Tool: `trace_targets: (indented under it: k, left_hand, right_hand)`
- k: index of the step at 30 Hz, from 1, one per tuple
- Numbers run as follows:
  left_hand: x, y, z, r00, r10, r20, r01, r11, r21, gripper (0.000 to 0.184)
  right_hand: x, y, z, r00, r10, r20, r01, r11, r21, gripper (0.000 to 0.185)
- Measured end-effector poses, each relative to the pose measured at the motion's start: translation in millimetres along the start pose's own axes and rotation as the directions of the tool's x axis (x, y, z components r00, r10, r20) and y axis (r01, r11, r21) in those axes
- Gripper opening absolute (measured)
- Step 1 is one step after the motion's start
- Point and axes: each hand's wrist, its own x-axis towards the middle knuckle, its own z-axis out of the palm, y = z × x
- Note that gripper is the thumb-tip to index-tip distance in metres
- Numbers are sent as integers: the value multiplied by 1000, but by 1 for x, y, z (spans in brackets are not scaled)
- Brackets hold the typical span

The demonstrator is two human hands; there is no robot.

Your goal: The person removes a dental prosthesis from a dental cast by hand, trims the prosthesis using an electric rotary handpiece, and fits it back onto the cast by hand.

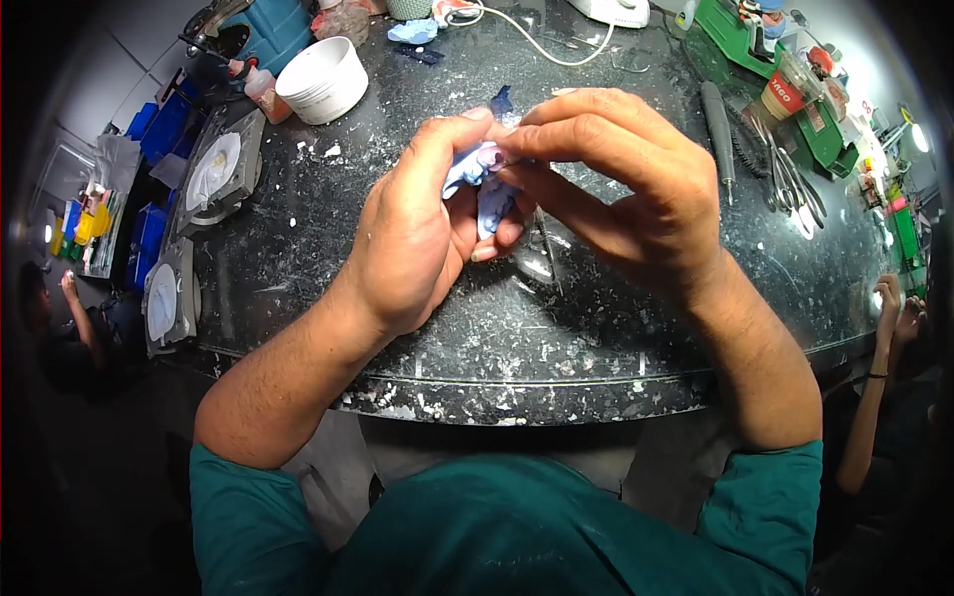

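A lumpy pale blue moulded piece [490, 207], which looks like a dental impression, rests in my left hand [405, 221]. The thumb and fingers of that hand are curled round it. My right hand [636, 184] pinches at the upper part of the piece, where a small pinkish patch shows between the fingertips. Whether the right fingers hold a separate small part is hidden. Just below the hands, a thin metal tool [550, 260] lies on the black worktop [477, 343].
A white tub [323, 81] and a pinkish bottle [264, 94] stand back left. On the right lie a grey handpiece [716, 139] with a coiled cord and several scissor-like tools [790, 179]. A white cable [556, 58] crosses the back. Other people sit at both sides.
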Motion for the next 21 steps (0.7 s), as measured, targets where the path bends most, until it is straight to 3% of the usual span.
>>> trace_targets:
  k: [5,21]
  left_hand:
    - [-2,0,-2,999,-40,8,39,998,48,38]
    - [-6,6,-2,989,-77,125,81,996,-34,41]
  right_hand:
    - [-4,0,3,1000,-23,-5,22,994,-108,21]
    - [-2,-2,3,999,9,-39,-6,997,83,22]
